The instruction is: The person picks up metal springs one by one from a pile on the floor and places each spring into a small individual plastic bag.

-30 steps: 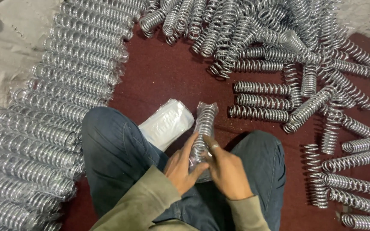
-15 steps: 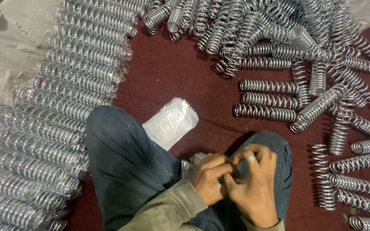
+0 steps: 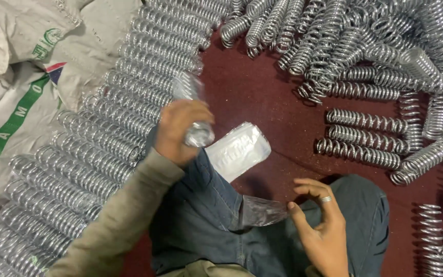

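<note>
Right hand (image 3: 321, 225) nearest, over lap, fingertips pinching clear plastic bag (image 3: 262, 211). Left hand (image 3: 178, 131) clenched round bagged spring (image 3: 193, 110), above left knee; long axis runs near-to-far, tilted left at far end. Beyond: packet of bags (image 3: 239, 149) on maroon floor (image 3: 262, 92), loose springs (image 3: 365, 138) right, laid rows of springs (image 3: 129, 102) left.

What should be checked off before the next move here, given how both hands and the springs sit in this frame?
1. Left hand has a firm hold on the bagged spring: ok.
2. Bag fully covers that spring: cannot tell, it is blurred.
3. Right hand has an empty plastic bag pinched: ok.
4. Stack of spare bags lies beside the knee: ok.
5. Loose springs lie on the red floor to the right: ok.
</note>
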